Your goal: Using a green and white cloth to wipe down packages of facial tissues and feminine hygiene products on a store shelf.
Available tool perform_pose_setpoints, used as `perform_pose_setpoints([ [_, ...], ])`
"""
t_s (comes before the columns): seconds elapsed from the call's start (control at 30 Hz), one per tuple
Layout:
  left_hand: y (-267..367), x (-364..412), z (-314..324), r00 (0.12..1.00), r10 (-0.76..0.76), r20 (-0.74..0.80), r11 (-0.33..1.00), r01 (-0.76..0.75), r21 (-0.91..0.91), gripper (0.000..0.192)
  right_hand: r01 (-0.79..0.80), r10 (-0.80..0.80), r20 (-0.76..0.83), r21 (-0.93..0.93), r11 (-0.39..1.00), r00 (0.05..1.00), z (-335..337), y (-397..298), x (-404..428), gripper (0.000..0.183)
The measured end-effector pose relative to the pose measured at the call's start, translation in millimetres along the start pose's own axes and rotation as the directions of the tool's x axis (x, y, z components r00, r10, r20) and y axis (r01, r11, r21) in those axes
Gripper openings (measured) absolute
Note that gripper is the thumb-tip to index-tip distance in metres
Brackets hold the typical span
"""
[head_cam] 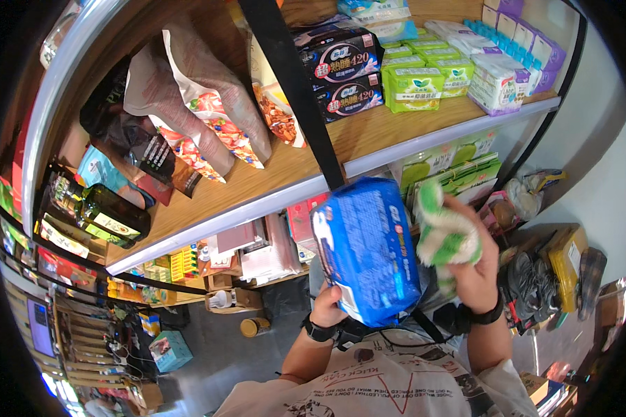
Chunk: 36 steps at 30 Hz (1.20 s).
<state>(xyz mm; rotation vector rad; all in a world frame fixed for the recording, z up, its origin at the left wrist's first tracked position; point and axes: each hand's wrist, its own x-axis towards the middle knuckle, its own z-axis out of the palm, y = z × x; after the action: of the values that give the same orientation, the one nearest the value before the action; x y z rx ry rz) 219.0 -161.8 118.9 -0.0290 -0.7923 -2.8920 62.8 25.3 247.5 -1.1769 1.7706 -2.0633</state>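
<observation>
My left hand (327,308) grips the lower end of a blue plastic-wrapped pack of sanitary pads (373,250), thumb on its near edge. The pack is tilted in front of my chest, just below the shelf edge. A bunched green-and-white cloth (448,237) is held in my right hand (477,271), to the right of the pack and apart from it. Part of the cloth hangs under the palm. Ahead on the wooden shelf (365,136) stand black sanitary pad packs (344,62) in a stack, and rows of green packs (412,86).
A black upright post (297,88) divides the shelf. Left of it stand food pouches (214,114) and dark glass bottles (112,216). White-and-purple packs (498,86) sit at the right end. Shoes (527,281) and a yellow box (561,266) lie at lower right. A jar (254,327) is on the floor.
</observation>
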Motion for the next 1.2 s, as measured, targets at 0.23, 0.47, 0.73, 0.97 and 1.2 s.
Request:
perform_pose_setpoints([
  [0.23,-1,6,17,0.995,0.098,0.035,0.993,-0.100,0.060,0.068,0.300,-0.128,0.527,-0.254,0.920,0.840,14,-20,36,0.056],
  [0.47,12,13,20,0.977,0.208,-0.050,0.974,-0.202,0.105,0.057,0.182,-0.087,0.642,-0.082,0.980,0.761,3,0,0,0.044],
  [0.73,9,13,5,0.982,0.189,0.013,0.975,-0.186,-0.125,0.060,-0.351,0.348,0.132,0.619,0.702,0.928,-7,27,-33,0.049],
  [0.97,2,1,-8,0.984,0.172,-0.047,0.983,-0.175,-0.060,0.061,-0.328,0.342,0.073,0.523,0.787,0.937,11,35,-2,0.048],
  [1.2,6,1,-10,0.984,0.167,-0.057,0.978,-0.173,-0.115,0.067,0.184,-0.203,-0.027,-0.320,0.930,0.979,20,23,2,0.064],
])
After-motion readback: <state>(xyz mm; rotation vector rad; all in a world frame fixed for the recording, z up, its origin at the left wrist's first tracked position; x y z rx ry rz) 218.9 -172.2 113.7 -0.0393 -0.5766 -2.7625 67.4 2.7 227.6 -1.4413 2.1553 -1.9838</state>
